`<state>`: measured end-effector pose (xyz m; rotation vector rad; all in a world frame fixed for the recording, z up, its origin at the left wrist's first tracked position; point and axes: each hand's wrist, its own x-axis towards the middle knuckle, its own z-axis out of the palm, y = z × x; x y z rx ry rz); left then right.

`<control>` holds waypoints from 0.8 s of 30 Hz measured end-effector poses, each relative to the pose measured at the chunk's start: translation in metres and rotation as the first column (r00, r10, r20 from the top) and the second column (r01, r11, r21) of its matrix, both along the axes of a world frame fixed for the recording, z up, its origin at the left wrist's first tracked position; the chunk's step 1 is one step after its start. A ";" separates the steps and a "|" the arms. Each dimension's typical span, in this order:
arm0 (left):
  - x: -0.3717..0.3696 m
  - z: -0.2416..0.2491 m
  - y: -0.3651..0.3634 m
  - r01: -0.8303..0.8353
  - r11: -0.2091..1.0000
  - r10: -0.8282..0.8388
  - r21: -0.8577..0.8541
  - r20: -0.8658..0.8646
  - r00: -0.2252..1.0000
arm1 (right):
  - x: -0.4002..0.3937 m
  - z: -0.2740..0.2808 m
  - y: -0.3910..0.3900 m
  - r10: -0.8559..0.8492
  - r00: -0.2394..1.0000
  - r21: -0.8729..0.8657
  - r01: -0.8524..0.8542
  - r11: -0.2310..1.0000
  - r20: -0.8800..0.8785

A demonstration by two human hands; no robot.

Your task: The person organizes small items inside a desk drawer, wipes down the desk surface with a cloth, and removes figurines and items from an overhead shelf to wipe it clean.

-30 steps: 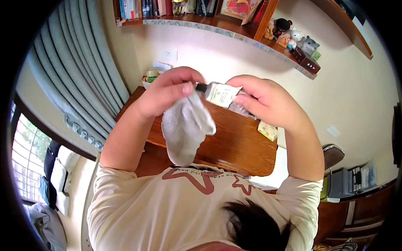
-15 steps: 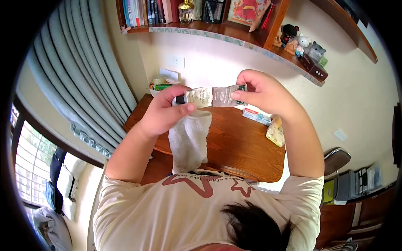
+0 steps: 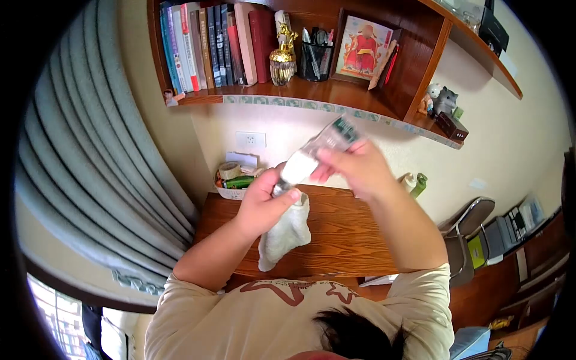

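Observation:
A silvery squeeze tube (image 3: pixel 298 168) with a pale label and a dark green end slants up to the right between my two hands. My left hand (image 3: pixel 262 204) is closed around its lower, capped end, thumb in front. Higher up, my right hand (image 3: pixel 359 171) grips the tube's body between thumb and fingers, slightly blurred. Below my left hand hangs a white cloth (image 3: pixel 287 235) like a small towel, its upper part close to the thumb. Whether the left fingers also hold the cloth is hidden.
Beneath my hands is a brown wooden desk (image 3: pixel 336 225). At its back left stands a white basket (image 3: pixel 231 193) with tape and green packets. A wall shelf (image 3: pixel 252 96) holds books, a gold-topped bottle and a pen cup. A chair (image 3: pixel 465 234) stands at the right.
The tube has turned from nearly level to a steep slant, its green end up. Both hands sit lower in view, and my right hand has shifted toward the tube's middle. The view has tilted up.

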<state>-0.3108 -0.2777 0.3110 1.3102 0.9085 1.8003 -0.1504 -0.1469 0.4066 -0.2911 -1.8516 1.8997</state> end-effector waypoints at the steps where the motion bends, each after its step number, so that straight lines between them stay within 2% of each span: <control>1: -0.008 0.001 0.002 0.019 1.000 -0.019 0.001 0.002 1.000 | -0.005 0.015 0.005 -0.150 0.973 0.105 0.169 0.980 -0.174; 2: -0.016 0.002 0.005 -0.036 0.999 0.036 0.001 -0.105 0.994 | -0.009 0.033 0.012 -0.265 0.897 0.184 0.344 0.921 -0.353; 3: -0.023 0.001 0.009 -0.093 0.996 0.093 0.010 -0.209 0.973 | -0.012 0.056 0.021 -0.388 0.847 0.182 0.473 0.862 -0.364; 4: -0.030 -0.002 0.011 -0.079 0.997 0.081 0.015 -0.205 0.975 | -0.014 0.078 0.037 -0.501 0.779 0.180 0.592 0.786 -0.377; 6: -0.043 -0.010 0.013 0.003 1.000 -0.006 -0.016 -0.159 0.987 | -0.016 0.114 0.091 -0.520 0.753 0.250 0.637 0.729 -0.403; 8: -0.048 -0.007 0.008 0.026 0.999 -0.031 -0.045 -0.109 0.994 | -0.025 0.143 0.117 -0.530 0.771 0.352 0.634 0.689 -0.353; 9: -0.052 -0.008 0.007 0.013 0.999 -0.019 -0.045 -0.128 0.992 | -0.039 0.146 0.136 -0.586 0.706 0.352 0.707 0.613 -0.397; 11: -0.058 -0.013 0.003 -0.022 0.998 0.014 -0.054 -0.142 0.990 | -0.064 0.155 0.171 -0.604 0.707 0.391 0.707 0.589 -0.367; 14: -0.072 -0.024 -0.004 -0.101 0.995 0.097 -0.011 -0.187 0.978 | -0.096 0.158 0.177 -0.613 0.713 0.438 0.697 0.568 -0.340; 16: -0.081 -0.032 -0.011 -0.108 0.993 0.098 -0.055 -0.156 0.983 | -0.114 0.157 0.184 -0.595 0.732 0.511 0.669 0.539 -0.331; 17: -0.086 -0.036 -0.013 -0.107 0.990 0.095 -0.095 -0.127 0.987 | -0.121 0.156 0.186 -0.640 0.708 0.555 0.674 0.487 -0.299; 18: -0.089 -0.037 -0.015 -0.109 0.989 0.096 -0.098 -0.126 0.987 | -0.125 0.156 0.189 -0.639 0.710 0.555 0.672 0.490 -0.296; 20: -0.094 -0.039 -0.019 -0.151 0.981 0.135 -0.123 -0.129 0.982 | -0.132 0.157 0.195 -0.623 0.711 0.674 0.637 0.375 -0.325; 24: -0.100 -0.043 -0.024 -0.148 0.979 0.134 -0.140 -0.103 0.986 | -0.141 0.169 0.233 -0.605 0.731 0.701 0.610 0.371 -0.316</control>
